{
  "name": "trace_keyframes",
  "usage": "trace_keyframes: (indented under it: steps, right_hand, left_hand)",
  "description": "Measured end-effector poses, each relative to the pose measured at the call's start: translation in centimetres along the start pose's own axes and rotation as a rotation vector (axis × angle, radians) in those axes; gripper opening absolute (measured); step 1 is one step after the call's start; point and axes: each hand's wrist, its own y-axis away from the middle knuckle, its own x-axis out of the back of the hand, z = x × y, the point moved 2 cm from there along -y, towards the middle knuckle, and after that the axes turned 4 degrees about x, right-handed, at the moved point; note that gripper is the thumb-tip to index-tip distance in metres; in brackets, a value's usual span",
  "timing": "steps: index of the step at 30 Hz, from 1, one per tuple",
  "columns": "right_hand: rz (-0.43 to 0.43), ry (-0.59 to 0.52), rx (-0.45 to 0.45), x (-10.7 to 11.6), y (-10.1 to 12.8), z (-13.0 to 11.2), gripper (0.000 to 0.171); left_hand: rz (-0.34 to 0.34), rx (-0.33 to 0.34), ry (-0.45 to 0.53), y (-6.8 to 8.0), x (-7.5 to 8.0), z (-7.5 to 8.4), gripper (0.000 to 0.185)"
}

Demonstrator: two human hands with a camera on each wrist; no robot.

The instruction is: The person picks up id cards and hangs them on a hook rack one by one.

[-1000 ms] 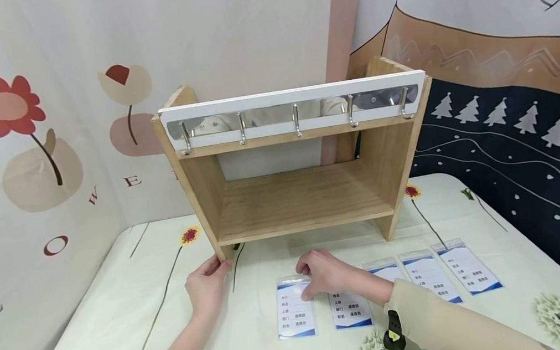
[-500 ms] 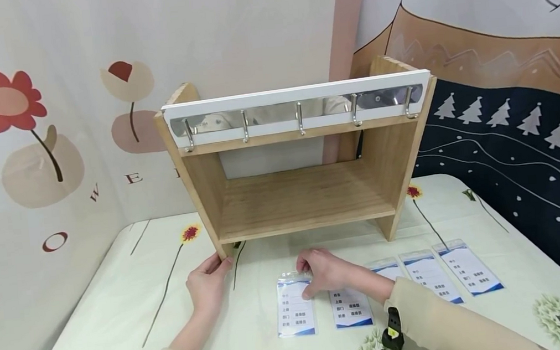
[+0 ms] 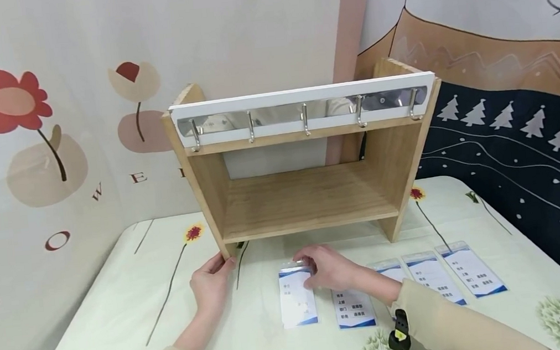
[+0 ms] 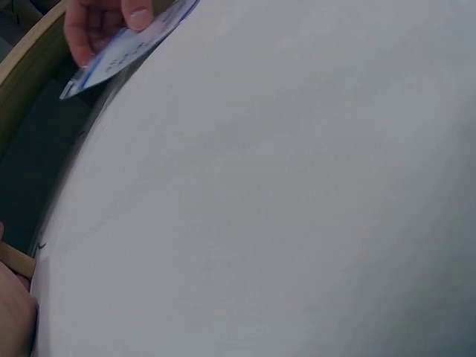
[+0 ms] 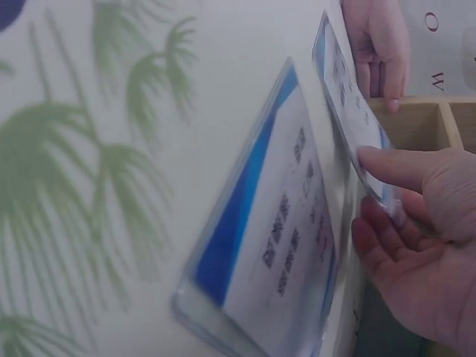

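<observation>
My right hand (image 3: 332,267) pinches a badge card (image 3: 297,301) in a clear plastic sleeve near its top right edge, thumb on the front and fingers behind. In the right wrist view this card (image 5: 346,97) is tilted, its top edge raised off the table. My left hand (image 3: 211,285) grips the foot of the left side panel of a wooden shelf (image 3: 307,197); the left wrist view barely shows it, at the lower left edge. Another badge card (image 3: 354,310) lies flat just right of the held one, partly covered by the right forearm.
A white board (image 3: 253,99) with several metal hooks (image 3: 305,122) runs along the shelf's upper front. More badge cards (image 3: 474,270) lie in a row at the right on the flower-print tablecloth (image 3: 254,333). Printed curtains stand behind and on both sides.
The badge card, flat on the table before, has tipped up and moved slightly toward the shelf in my right hand. The left hand keeps its grip; the view shifted slightly.
</observation>
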Motion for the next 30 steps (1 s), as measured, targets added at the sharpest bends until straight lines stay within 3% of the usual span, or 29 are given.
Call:
trace_keyframes:
  steps: [9, 17, 30]
  right_hand:
    - [0.133, -0.055, 0.092, 1.2, -0.5, -1.2, 0.039]
    - [0.194, -0.049, 0.224, 1.8, -1.0, -2.2, 0.034]
    - [0.273, -0.042, 0.327, 4.4, -2.6, -4.3, 0.033]
  left_hand:
    - [0.005, -0.006, 0.004, 0.0, -0.2, 0.0, 0.035]
    - [0.007, -0.003, -0.007, 0.0, -0.2, -0.1, 0.035]
    - [0.020, 0.000, -0.007, -0.1, -0.2, -0.2, 0.036]
